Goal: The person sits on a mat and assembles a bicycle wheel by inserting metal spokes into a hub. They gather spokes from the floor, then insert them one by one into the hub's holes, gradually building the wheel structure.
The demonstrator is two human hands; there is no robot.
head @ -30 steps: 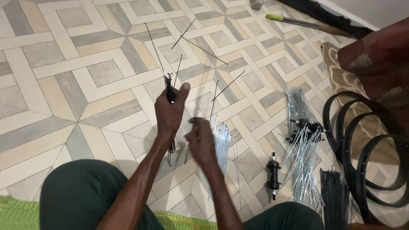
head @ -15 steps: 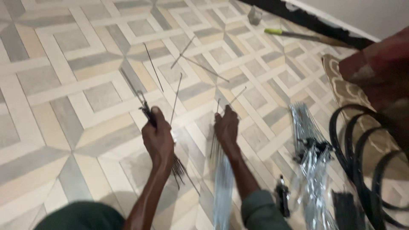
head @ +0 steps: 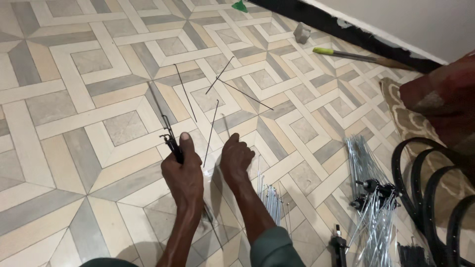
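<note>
The left hand point(head: 184, 179) is closed around a small bundle of thin dark metal spokes point(head: 171, 143) while the curled right hand point(head: 236, 159) rests empty just beside it, four loose dark spokes point(head: 212, 132) lying uncollected on the patterned tile floor point(head: 74, 94) beyond the bundle (gathering looks partly done).

My left hand point(head: 184, 179) grips a bundle of thin dark wire spokes point(head: 171, 143); my right hand point(head: 236, 159) sits just right of it. Loose spokes point(head: 212, 132) lie beyond both. Silver spokes point(head: 271, 201) lie right of the grip, black rims point(head: 429, 198) farther right.
</note>
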